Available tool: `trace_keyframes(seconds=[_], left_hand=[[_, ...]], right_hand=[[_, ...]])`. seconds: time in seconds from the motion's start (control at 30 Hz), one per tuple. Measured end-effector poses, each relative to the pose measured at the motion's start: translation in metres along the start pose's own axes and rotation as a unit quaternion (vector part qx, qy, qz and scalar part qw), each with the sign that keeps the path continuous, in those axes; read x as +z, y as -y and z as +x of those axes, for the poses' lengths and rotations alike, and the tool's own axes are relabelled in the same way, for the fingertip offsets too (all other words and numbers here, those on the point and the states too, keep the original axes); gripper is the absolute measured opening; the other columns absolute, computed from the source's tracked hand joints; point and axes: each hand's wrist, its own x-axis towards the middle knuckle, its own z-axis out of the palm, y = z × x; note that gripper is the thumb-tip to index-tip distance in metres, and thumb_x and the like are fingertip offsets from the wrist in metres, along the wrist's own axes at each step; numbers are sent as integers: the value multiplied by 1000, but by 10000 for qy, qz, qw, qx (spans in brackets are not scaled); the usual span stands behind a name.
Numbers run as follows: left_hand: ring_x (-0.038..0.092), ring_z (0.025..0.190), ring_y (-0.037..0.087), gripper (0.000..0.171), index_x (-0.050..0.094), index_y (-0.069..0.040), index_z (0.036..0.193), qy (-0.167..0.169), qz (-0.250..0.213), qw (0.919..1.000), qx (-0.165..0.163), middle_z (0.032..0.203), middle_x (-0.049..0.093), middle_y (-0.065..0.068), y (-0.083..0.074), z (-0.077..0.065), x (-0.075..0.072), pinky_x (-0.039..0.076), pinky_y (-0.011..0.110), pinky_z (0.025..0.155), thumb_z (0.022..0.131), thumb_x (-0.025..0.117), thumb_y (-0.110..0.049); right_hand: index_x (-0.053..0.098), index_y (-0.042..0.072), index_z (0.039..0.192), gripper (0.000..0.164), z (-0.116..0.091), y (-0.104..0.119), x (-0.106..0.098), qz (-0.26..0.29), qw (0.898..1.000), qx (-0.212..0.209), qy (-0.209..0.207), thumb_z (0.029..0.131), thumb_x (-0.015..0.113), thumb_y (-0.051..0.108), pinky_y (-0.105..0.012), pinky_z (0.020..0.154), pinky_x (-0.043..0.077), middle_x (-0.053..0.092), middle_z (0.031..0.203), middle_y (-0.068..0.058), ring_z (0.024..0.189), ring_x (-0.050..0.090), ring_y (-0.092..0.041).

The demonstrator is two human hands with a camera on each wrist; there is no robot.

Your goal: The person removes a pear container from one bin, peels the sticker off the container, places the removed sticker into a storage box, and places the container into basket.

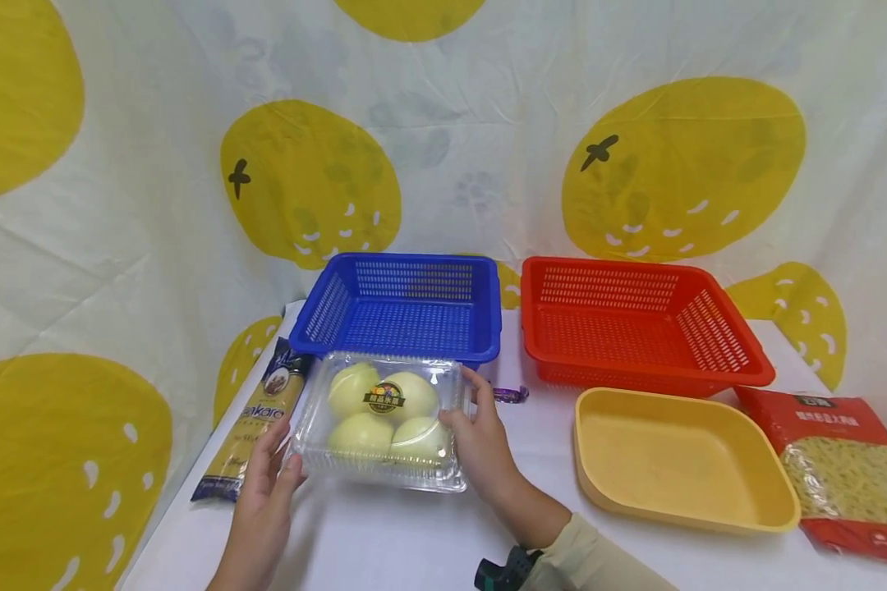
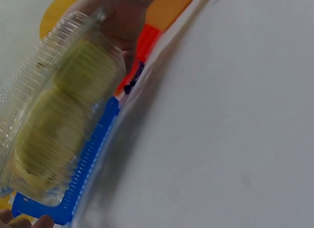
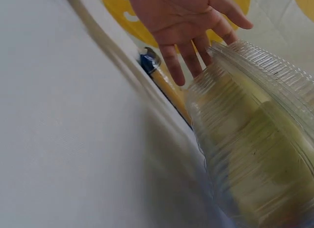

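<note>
Clear clamshell [image 1: 382, 423] w/ four pale green-yellow fruits and a round label sits near the front-left of the table [image 1: 429, 542], just in front of the blue basket [image 1: 406, 308]. Left hand [image 1: 262, 484] is at the clamshell's left front corner; right-wrist view shows its palm open, fingers [image 3: 189, 58] straight and spread, tips touching the ribbed side wall, not curled round it. Right hand [image 1: 480, 439] is on the right side; fingers lie along the edge w/ thumb over the lid rim, loosely clasping the box. Whether the box rests fully on the table or is tipped slightly, cannot tell; wrist views are blurred. Pasta pack [image 1: 255, 423], long and dark blue/yellow, lies just left of the clamshell, beside the left hand. Red basket [image 1: 636, 328] stands right of the blue one, close but apart. Yellow tray [image 1: 680, 460] lies in front of the red basket; red noodle bag [image 1: 843, 468] is just right of the tray. Small purple item [image 1: 510, 395] lies btw. blue basket and right hand. Backdrop: white cloth w/ yellow fruit print.
</note>
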Motion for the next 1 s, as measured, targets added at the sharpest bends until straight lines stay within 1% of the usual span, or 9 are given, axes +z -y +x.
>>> trace_keyframes(seconds=[0.13,0.23,0.4,0.53,0.73,0.87,0.93,0.97,1.0], left_hand=[[25,157,39,56,26,-16,169,38,-11,9999,-135,175,22,12,3,-2,-2,45,9,99,117,46,-23],[22,158,44,56,26,-17,169,48,6,9998,-218,175,20,12,6,-4,-4,43,8,99,117,45,-25],[26,155,43,56,27,-14,169,43,77,9997,-236,175,22,14,14,-5,-4,47,10,98,117,45,-25],[27,154,43,57,26,-13,169,90,97,9996,-232,175,21,16,19,-3,-4,49,12,96,117,46,-25],[34,149,38,58,26,-10,168,114,190,9989,-406,173,21,20,21,-2,-2,50,13,97,116,48,-25],[38,146,34,58,27,-12,168,104,336,9980,-526,172,23,21,22,-1,-2,50,13,96,116,49,-26],[39,147,35,58,28,-12,167,99,327,9978,-571,173,23,21,23,0,-2,51,13,96,116,50,-26],[41,146,31,58,28,-12,167,98,330,9976,-602,173,23,21,23,1,-2,51,14,96,115,51,-26],[42,146,31,58,29,-12,167,90,309,9973,-658,173,23,20,23,2,-1,51,14,96,115,51,-26]], right_hand=[[38,25,161,71,-1,-8,5,83,9999,12,101,96,63,13,-44,87,60,47,147,-22,116,61,-37],[38,25,161,72,-1,-13,8,54,9999,-27,140,95,65,13,-42,85,59,51,144,-21,113,62,-35],[40,24,161,73,-2,-21,11,-125,9999,-58,99,93,67,16,-47,93,56,54,145,-18,122,58,-35],[39,22,161,74,-2,-25,11,-259,9996,-129,61,93,67,17,-55,100,53,53,148,-19,129,55,-38],[39,17,162,74,-1,-24,10,-529,9984,-165,110,94,68,21,-67,114,41,48,158,-22,144,46,-45],[38,13,162,75,0,-20,7,-861,9957,-271,208,94,69,22,-68,117,37,46,160,-24,147,43,-46],[37,13,163,75,0,-17,5,-1077,9933,-288,298,95,69,24,-68,117,38,46,161,-24,147,44,-46],[37,12,163,75,0,-16,3,-1198,9917,-302,362,96,69,25,-67,116,39,46,161,-24,146,46,-45],[38,11,163,76,1,-14,1,-1353,9895,-324,401,96,70,26,-65,115,42,47,160,-24,143,49,-44]])
